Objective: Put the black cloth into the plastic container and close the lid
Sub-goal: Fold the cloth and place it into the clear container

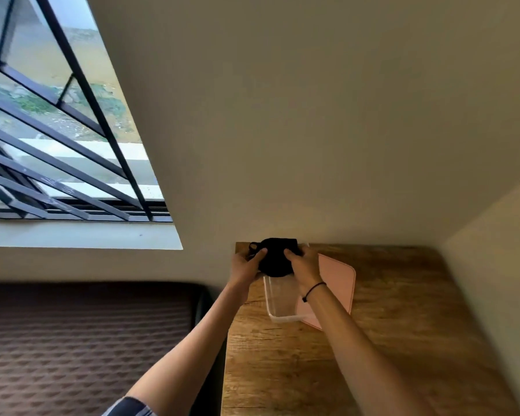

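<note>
The black cloth is bunched into a ball at the far end of the clear plastic container, which stands open on the wooden table. My left hand grips the cloth's left side and my right hand grips its right side. The cloth's lower edge reaches the container's far rim; I cannot tell whether it rests inside. The pink lid lies flat on the table just right of the container, partly under my right forearm.
The table stands in a corner, with a wall behind it and another along its right side. A dark patterned mattress lies left of the table. A barred window fills the upper left.
</note>
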